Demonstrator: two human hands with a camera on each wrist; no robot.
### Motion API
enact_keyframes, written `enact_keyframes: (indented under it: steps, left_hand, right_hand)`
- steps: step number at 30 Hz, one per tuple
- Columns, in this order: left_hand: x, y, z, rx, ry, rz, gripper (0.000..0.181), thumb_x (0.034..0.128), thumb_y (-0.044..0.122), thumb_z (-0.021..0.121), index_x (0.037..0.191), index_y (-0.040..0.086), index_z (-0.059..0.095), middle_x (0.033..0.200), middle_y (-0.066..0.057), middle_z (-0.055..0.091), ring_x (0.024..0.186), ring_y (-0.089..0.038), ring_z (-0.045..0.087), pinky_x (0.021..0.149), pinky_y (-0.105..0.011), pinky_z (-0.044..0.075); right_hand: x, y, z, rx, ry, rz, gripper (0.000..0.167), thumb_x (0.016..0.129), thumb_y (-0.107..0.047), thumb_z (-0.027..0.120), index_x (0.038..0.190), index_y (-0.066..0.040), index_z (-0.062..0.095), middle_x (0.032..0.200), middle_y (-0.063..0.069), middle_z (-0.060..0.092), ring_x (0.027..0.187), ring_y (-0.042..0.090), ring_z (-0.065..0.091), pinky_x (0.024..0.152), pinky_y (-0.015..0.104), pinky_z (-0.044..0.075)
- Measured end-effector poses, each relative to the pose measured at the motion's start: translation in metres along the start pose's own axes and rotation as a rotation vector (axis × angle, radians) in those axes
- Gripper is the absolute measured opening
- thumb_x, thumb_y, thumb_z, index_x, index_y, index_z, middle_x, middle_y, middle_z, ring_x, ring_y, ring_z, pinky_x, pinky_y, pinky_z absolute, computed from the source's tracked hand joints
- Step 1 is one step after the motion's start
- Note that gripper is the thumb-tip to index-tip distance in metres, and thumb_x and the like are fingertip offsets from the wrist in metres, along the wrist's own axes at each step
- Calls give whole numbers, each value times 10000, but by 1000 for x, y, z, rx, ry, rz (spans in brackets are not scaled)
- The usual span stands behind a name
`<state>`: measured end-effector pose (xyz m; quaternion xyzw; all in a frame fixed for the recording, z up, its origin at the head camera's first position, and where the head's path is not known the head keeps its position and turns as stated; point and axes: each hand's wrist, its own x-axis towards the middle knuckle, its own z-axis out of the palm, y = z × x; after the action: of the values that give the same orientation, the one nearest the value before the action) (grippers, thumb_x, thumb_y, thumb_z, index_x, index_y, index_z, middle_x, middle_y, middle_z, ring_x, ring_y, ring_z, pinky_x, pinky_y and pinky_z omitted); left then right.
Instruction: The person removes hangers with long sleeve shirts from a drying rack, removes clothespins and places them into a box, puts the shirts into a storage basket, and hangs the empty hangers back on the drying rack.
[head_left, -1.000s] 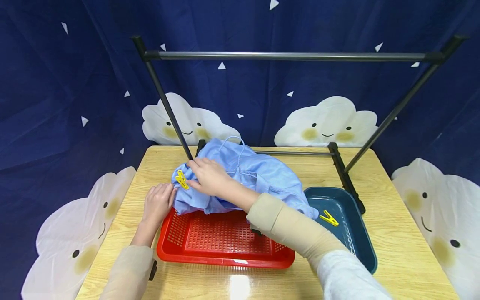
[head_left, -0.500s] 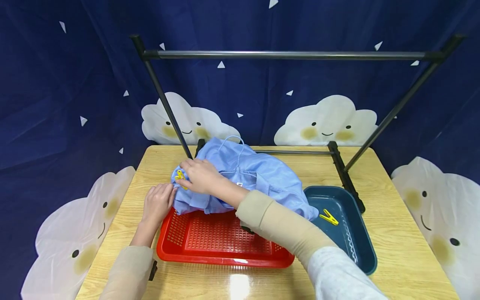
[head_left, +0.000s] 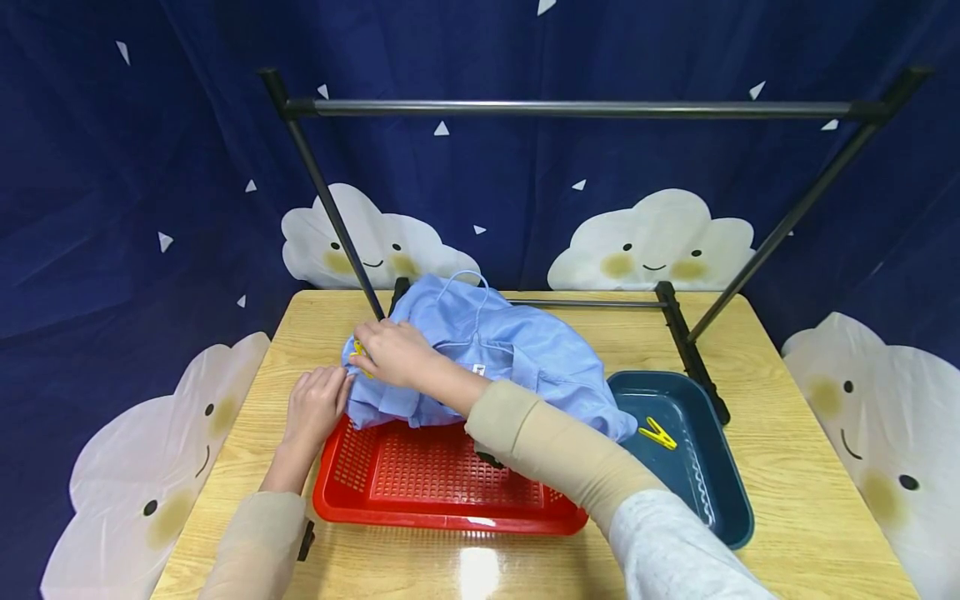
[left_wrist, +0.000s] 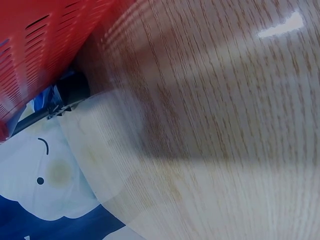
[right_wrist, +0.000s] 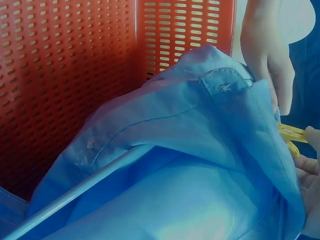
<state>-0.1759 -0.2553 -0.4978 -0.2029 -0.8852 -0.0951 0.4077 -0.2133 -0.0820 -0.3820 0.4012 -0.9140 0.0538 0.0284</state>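
Note:
A light blue shirt (head_left: pixel 551 342) lies bunched over the far part of a red perforated basket (head_left: pixel 450 527). A pale blue hanger (head_left: pixel 486 292) is inside it, its hook standing out at the collar. My left hand (head_left: pixel 317 408) holds the shirt's left end with curled fingers; the right wrist view shows this left hand (right_wrist: pixel 265 55) at the cloth edge. My right hand (head_left: pixel 397 354) pinches a yellow clothespin (head_left: pixel 358 350) at that same end, partly covering it. In the right wrist view the thumb lies on the clothespin (right_wrist: pixel 292 132). Whether its jaws bite the cloth is hidden.
A dark teal tray (head_left: pixel 738 500) to the right holds another yellow clothespin (head_left: pixel 657 433). Behind the shirt stands a black rack with a horizontal metal bar (head_left: pixel 585 109). All sit on a wooden table (head_left: pixel 810 467) before a blue curtain (head_left: pixel 675 50).
My right hand has shifted left and closed over the yellow clothespin, which it now partly covers. My left hand and the shirt have stayed in place.

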Motion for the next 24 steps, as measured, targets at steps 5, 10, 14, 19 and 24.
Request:
enact_keyframes:
  steps: [5, 10, 14, 19, 24]
  left_hand:
    - [0, 0, 0, -4, -3, -1, 439, 1003, 312, 294, 742, 5, 469, 639, -131, 532, 577, -317, 493, 522, -383, 344]
    - [0, 1, 0, -4, 0, 5, 435, 1004, 306, 295, 733, 7, 456, 629, -127, 524, 563, -311, 481, 519, -377, 336]
    - [0, 1, -1, -5, 2, 10, 435, 1004, 305, 295, 733, 5, 457, 623, -128, 517, 555, -310, 474, 516, -378, 334]
    - [0, 1, -1, -9, 2, 10, 433, 1003, 306, 299, 740, 3, 461, 618, -124, 512, 555, -310, 473, 509, -376, 331]
    - [0, 1, -1, -7, 7, 9, 430, 1002, 306, 305, 739, 2, 459, 622, -123, 514, 560, -311, 478, 511, -375, 335]
  right_hand:
    - [0, -1, 1, -12, 16, -11, 398, 950, -405, 425, 1201, -111, 520, 1199, 11, 555, 1117, 153, 515, 904, 343, 411]
    - [-1, -2, 0, -9, 45, -38, 377, 947, -378, 451, 1195, -106, 529, 1224, 18, 560, 1151, 149, 505, 904, 337, 417]
    - [-1, -2, -1, -14, 58, -59, 367, 945, -372, 459, 1196, -112, 530, 1250, 14, 551, 1171, 146, 494, 905, 330, 414]
    - [-2, -1, 0, -27, 94, -100, 276, 934, -364, 486, 1072, -134, 551, 1106, -16, 605, 1057, 129, 546, 837, 315, 424]
    - [-3, -1, 0, 6, 125, -125, 196, 934, -338, 498, 978, -154, 545, 999, -44, 608, 971, 118, 558, 785, 300, 415]
